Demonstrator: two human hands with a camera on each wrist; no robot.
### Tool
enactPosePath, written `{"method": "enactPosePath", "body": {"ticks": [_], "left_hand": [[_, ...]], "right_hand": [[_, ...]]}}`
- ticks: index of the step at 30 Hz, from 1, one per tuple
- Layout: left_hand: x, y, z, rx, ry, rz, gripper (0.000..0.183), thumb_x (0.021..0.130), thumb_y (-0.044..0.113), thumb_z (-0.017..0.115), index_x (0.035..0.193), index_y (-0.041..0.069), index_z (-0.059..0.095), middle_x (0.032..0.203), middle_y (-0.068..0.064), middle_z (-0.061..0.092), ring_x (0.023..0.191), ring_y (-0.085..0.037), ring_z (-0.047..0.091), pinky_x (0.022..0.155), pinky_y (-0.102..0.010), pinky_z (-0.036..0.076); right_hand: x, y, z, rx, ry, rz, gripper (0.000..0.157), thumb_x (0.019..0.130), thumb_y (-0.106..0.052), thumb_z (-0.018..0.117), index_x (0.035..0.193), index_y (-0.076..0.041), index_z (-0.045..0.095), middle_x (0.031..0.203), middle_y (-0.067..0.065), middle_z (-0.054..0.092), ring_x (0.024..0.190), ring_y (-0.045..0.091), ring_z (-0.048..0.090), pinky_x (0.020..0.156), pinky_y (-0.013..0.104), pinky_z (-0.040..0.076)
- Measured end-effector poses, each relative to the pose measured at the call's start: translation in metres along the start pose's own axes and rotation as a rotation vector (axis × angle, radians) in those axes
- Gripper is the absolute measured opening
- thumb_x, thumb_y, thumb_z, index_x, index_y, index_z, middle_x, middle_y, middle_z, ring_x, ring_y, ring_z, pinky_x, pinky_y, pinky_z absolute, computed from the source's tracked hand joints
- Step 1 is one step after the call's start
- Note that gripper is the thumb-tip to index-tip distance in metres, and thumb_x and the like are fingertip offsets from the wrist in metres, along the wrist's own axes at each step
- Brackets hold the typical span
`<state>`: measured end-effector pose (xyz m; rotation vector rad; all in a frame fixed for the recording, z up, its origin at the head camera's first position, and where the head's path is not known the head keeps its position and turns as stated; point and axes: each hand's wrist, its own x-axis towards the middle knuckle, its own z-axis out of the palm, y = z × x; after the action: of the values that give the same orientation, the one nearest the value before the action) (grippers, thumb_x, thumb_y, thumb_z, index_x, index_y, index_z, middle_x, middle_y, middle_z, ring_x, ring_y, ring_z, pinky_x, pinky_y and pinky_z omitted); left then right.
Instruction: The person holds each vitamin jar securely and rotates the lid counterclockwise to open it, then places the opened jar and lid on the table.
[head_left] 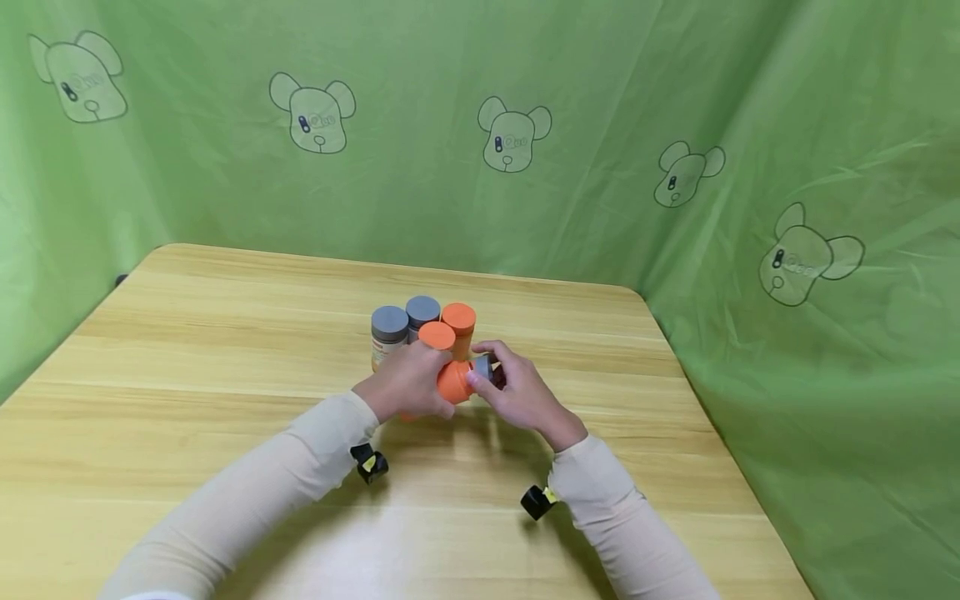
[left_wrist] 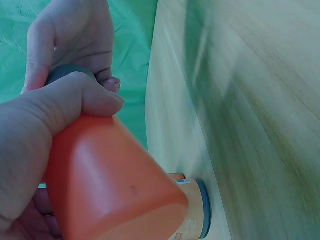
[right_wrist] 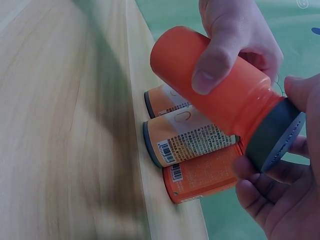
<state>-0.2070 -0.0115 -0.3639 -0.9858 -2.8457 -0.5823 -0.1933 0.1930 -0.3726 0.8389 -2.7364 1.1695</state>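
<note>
An orange bottle with a dark grey lid is held tilted above the table between both hands. My left hand grips the bottle's body, its thumb lying along the side in the right wrist view. With thumb and fingers my right hand holds the grey lid around its edge. The lid sits at the bottle's neck. In the left wrist view the smooth orange body shows no label.
Just behind the hands stand two grey-lidded bottles and two with orange lids, close together. Printed labels show on some. The wooden table is bordered by a green curtain at the back and sides.
</note>
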Motion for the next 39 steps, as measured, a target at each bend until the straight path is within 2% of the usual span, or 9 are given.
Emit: {"method": "enactPosePath", "body": {"ticks": [7, 13, 20, 25, 28, 33, 39], "left_hand": [[0.0, -0.002, 0.0, -0.021, 0.001, -0.02, 0.047, 0.061, 0.033, 0.089, 0.092, 0.011, 0.063, 0.08, 0.002, 0.057, 0.068, -0.015, 0.054, 0.063, -0.03, 0.048], [0.001, 0.0, 0.0, -0.035, 0.001, -0.03, 0.047, 0.062, 0.032, 0.087, 0.095, 0.01, 0.062, 0.081, 0.001, 0.057, 0.068, -0.015, 0.054, 0.062, -0.03, 0.048], [0.002, 0.004, 0.001, -0.085, -0.001, -0.028, 0.045, 0.066, 0.031, 0.085, 0.097, 0.008, 0.062, 0.082, 0.0, 0.057, 0.069, -0.015, 0.054, 0.064, -0.03, 0.048], [0.002, 0.007, 0.002, -0.128, 0.006, -0.022, 0.041, 0.067, 0.029, 0.083, 0.095, 0.009, 0.061, 0.082, 0.001, 0.057, 0.07, -0.014, 0.054, 0.065, -0.03, 0.048], [0.001, 0.008, 0.003, -0.137, 0.005, -0.024, 0.04, 0.067, 0.028, 0.083, 0.094, 0.009, 0.06, 0.082, 0.001, 0.057, 0.069, -0.014, 0.054, 0.065, -0.03, 0.049], [0.0, 0.01, 0.004, -0.138, 0.018, 0.001, 0.038, 0.067, 0.026, 0.084, 0.092, 0.009, 0.06, 0.081, 0.001, 0.056, 0.067, -0.014, 0.054, 0.065, -0.029, 0.049], [0.001, 0.011, 0.005, -0.136, 0.027, 0.033, 0.037, 0.069, 0.026, 0.083, 0.091, 0.009, 0.06, 0.08, 0.001, 0.056, 0.066, -0.013, 0.054, 0.064, -0.027, 0.049]], "right_hand": [[-0.003, 0.007, -0.002, 0.011, 0.057, 0.002, 0.037, 0.096, -0.024, 0.059, 0.128, -0.007, 0.051, 0.086, 0.005, 0.056, 0.071, 0.017, 0.055, 0.06, 0.031, 0.048], [-0.005, 0.022, -0.008, -0.018, 0.093, 0.024, 0.04, 0.095, -0.024, 0.063, 0.131, -0.011, 0.051, 0.099, 0.01, 0.055, 0.072, 0.018, 0.054, 0.063, 0.032, 0.049], [-0.009, 0.042, -0.013, -0.021, 0.118, 0.101, 0.042, 0.089, -0.02, 0.072, 0.125, -0.007, 0.055, 0.105, 0.012, 0.053, 0.082, 0.024, 0.063, 0.073, 0.035, 0.053], [-0.014, 0.055, -0.02, -0.078, 0.131, 0.135, 0.041, 0.087, -0.02, 0.075, 0.12, -0.005, 0.057, 0.103, 0.008, 0.059, 0.09, 0.024, 0.061, 0.077, 0.04, 0.052], [-0.016, 0.061, -0.024, -0.116, 0.147, 0.164, 0.038, 0.083, -0.02, 0.078, 0.113, -0.005, 0.058, 0.1, 0.007, 0.062, 0.088, 0.024, 0.058, 0.075, 0.039, 0.05], [-0.02, 0.072, -0.032, -0.168, 0.169, 0.224, 0.031, 0.08, -0.02, 0.081, 0.089, -0.007, 0.055, 0.09, 0.007, 0.058, 0.082, 0.023, 0.055, 0.07, 0.034, 0.046], [-0.027, 0.086, -0.039, -0.243, 0.177, 0.223, 0.034, 0.08, -0.022, 0.081, 0.075, -0.008, 0.051, 0.087, 0.008, 0.054, 0.082, 0.024, 0.053, 0.071, 0.036, 0.044]]}}
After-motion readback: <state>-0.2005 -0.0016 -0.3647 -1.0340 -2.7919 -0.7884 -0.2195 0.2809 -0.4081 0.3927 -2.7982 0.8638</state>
